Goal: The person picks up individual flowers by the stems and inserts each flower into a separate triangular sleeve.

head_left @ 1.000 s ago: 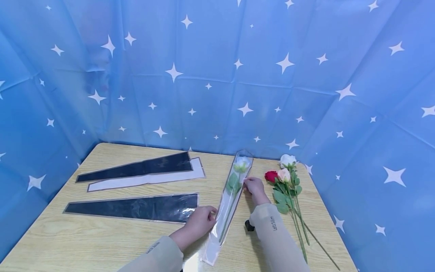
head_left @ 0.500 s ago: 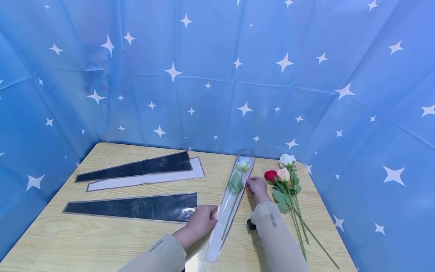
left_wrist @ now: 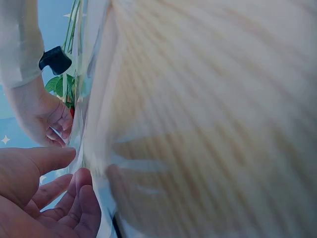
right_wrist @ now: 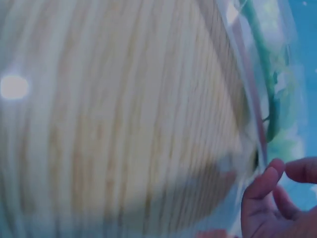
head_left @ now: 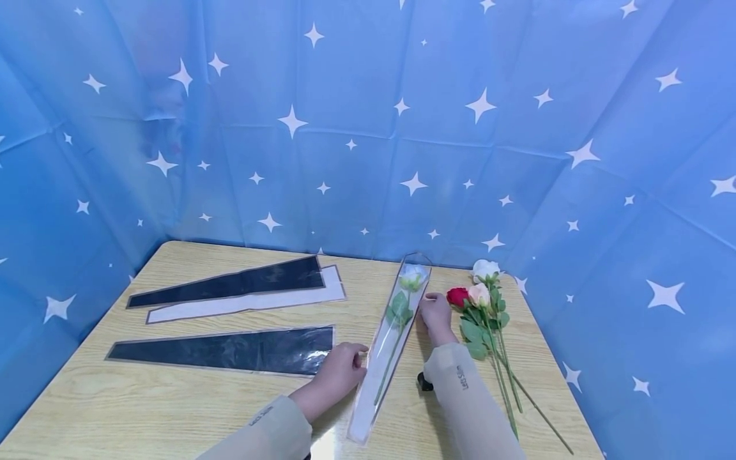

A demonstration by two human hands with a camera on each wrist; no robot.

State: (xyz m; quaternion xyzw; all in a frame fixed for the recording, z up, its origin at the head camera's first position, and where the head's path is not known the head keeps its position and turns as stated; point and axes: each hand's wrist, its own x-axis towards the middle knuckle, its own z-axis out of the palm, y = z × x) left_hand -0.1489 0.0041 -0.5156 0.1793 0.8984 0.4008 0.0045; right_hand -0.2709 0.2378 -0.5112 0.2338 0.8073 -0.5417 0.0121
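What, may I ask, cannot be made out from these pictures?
Head view: part of the white wrapper, hidden under the far black wrapper.
Head view: left-sleeve lettering, too small.
Left wrist: whether the left grip pinches the rose-filled wrapper; its transparent film is blurred.
Right wrist: outline of the greenery, blurred.
Right wrist: part of the right grip, cut off by picture edges.

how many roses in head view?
4: a pale rose inside the clear sleeve; a white rose, red rose and pink rose bunched to its right. No others show.

White rose (head_left: 411, 277) inside clear-fronted sleeve (head_left: 382, 361)
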